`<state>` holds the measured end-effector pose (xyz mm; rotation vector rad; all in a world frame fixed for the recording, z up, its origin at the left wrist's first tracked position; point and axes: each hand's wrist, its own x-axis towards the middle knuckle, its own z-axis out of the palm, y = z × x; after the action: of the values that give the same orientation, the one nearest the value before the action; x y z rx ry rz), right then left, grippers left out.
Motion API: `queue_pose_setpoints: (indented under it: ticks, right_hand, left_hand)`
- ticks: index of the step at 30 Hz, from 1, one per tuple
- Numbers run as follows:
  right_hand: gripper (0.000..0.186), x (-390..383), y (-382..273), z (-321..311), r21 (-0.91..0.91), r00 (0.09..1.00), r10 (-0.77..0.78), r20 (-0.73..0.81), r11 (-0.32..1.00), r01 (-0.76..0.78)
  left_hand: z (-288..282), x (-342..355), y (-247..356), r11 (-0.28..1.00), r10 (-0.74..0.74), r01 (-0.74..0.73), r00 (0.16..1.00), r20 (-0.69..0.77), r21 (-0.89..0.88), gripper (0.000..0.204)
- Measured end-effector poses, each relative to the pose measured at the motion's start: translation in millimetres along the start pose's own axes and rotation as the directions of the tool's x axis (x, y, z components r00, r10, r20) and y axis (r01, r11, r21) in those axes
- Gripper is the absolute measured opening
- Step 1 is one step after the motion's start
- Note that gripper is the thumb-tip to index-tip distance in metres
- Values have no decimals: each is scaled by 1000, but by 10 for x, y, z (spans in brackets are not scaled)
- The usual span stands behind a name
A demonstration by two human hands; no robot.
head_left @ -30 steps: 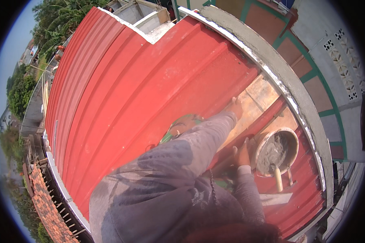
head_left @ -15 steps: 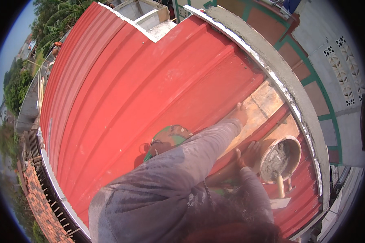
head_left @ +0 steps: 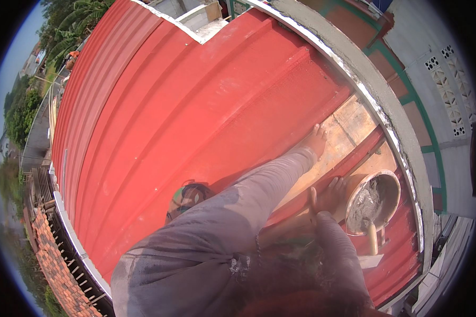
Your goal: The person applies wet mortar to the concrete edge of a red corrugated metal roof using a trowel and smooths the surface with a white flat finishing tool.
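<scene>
My left hand (head_left: 316,141), at the end of a grey sleeve, lies with fingers stretched out on a tan wooden board (head_left: 349,122) set in the red metal roof. Nearer to me, my right hand (head_left: 329,194) is spread, thumb apart, by a red strip of roofing and just left of a bucket (head_left: 394,196). Neither hand holds anything. Wet grey cement (head_left: 366,206) partly fills the bucket. A trowel (head_left: 373,240) leans at its near side, its wooden handle against the rim and its pale blade low on the roof. A sandalled foot (head_left: 191,195) shows left of my left arm.
Ribbed red roof sheets (head_left: 195,105) slope away to the left. A rough cement ledge (head_left: 378,95) with a white edge curves along the right. Beyond it stands a grey wall (head_left: 433,63) with patterned vent blocks. Clay roof tiles (head_left: 53,259) lie below at lower left.
The foot has shifted left and toward me over the red roof. Both hands remain down near the board and bucket, while the whole view has shifted slightly.
</scene>
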<state>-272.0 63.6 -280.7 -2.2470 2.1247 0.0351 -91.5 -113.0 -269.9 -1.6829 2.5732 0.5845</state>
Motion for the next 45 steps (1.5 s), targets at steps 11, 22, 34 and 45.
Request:
queue_pose_setpoints:
  ticks: [11,22,34,45]
  right_hand:
    - [112,-52,110,144,-22,995,-23,-99,1000,21]
    - [111,-96,182,236,-13,993,-8,-116,1000,7]
    - [110,-143,190,202,38,998,37,-52,999,-35]
    - [113,-145,331,223,107,995,96,-9,990,-94]
  left_hand:
    - [483,-1100,-124,997,54,-50,996,64,-65,93]
    - [-125,-1919,-254,991,42,47,775,631,-124,63]
    - [-1284,-3628,350,944,244,-122,884,399,-306,86]
    - [-1007,-3254,481,941,236,-102,880,412,-321,93]
